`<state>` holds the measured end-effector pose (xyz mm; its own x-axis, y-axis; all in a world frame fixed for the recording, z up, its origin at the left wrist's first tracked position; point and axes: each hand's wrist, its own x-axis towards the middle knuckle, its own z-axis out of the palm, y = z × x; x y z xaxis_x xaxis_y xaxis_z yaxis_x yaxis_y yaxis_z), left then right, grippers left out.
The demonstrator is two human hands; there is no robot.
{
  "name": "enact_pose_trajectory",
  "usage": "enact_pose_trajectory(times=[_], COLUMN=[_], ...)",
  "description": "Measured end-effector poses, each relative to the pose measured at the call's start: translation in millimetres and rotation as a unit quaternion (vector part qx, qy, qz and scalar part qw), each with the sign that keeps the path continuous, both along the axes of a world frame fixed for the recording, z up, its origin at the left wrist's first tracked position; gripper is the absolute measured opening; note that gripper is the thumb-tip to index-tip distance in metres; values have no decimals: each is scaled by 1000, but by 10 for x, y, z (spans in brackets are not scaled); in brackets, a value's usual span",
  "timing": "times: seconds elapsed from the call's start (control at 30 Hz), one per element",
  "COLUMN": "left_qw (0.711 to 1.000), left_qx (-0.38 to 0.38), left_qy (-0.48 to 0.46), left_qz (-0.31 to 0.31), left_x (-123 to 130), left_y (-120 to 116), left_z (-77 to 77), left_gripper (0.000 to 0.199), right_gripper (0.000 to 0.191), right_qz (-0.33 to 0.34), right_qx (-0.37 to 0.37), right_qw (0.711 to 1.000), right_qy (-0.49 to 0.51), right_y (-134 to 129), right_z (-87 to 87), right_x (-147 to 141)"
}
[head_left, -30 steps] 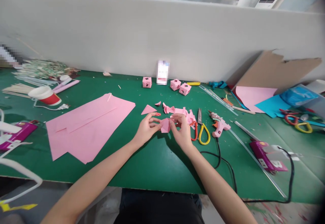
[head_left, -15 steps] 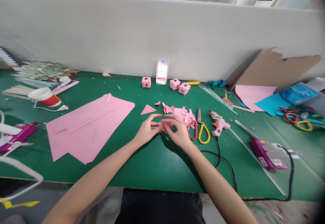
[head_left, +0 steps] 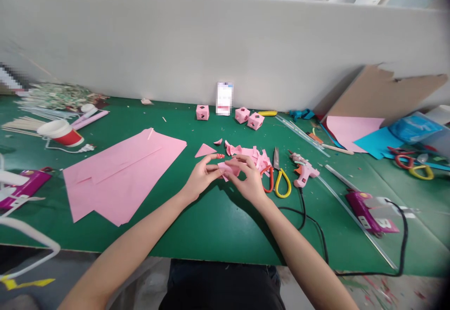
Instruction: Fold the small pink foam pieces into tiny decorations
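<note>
Between my hands is a small folded piece of pink paper (head_left: pixel 231 169), partly covered by my fingers. My left hand (head_left: pixel 203 175) pinches its left edge between thumb and fingers. From the right, my right hand (head_left: pixel 249 177) grips the same piece, fingers curled over its top. Just behind lie pink paper scraps (head_left: pixel 258 156) and a pink triangle (head_left: pixel 204 150). Scissors (head_left: pixel 276 171) with red and yellow handles rest beside my right hand. Farther back stand a pink paper cube (head_left: pixel 202 112) with cut-out holes and two more like it.
Large pink sheets (head_left: pixel 123 178) cover the left of the green table (head_left: pixel 197 239). A pink glue gun (head_left: pixel 304 170) with a black cord lies right of the scissors. A phone (head_left: pixel 224 99) leans on the partition. A paper cup (head_left: pixel 61 133) is at left, a purple power box (head_left: pixel 371 214) at right.
The pink piece has been turned between my fingers, and more of its flat surface shows. Both hands have shifted slightly and still hold it.
</note>
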<state>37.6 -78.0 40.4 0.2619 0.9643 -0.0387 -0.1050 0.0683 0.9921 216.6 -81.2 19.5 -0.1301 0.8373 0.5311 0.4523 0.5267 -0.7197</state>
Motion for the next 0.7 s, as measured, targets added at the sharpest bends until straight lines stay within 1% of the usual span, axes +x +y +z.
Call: enact_pose_trajectory(times=[0.13,0.2,0.3,0.4,0.47,0.6,0.63,0.7], left_qw=[1000,1000,999,998,997,992,992,993], left_qx=[14,21,32,48,60,90,91,83], left_qy=[11,15,21,22,20,27,30,42], left_qz=[-5,2,12,32,50,81,84,67], left_x=[-1,2,7,5,-6,-48,-59,-75], left_y=[0,-2,-4,5,25,80,90,96], left_z=[-15,-5,19,23,5,-46,-52,-50], left_gripper=[50,49,46,45,46,47,48,50], right_gripper=[23,26,33,30,28,27,29,30], right_qz=[6,17,37,47,51,76,82,86], right_qx=[-5,-20,-74,-120,-131,-146,-149,-152], right_qw=[1000,1000,996,987,984,979,978,975], right_qy=[-1,4,39,92,114,121,125,135], right_y=[3,1,-1,2,2,-8,-13,-22], right_z=[31,51,69,75,78,85,85,87], right_x=[7,7,2,3,11,30,30,27])
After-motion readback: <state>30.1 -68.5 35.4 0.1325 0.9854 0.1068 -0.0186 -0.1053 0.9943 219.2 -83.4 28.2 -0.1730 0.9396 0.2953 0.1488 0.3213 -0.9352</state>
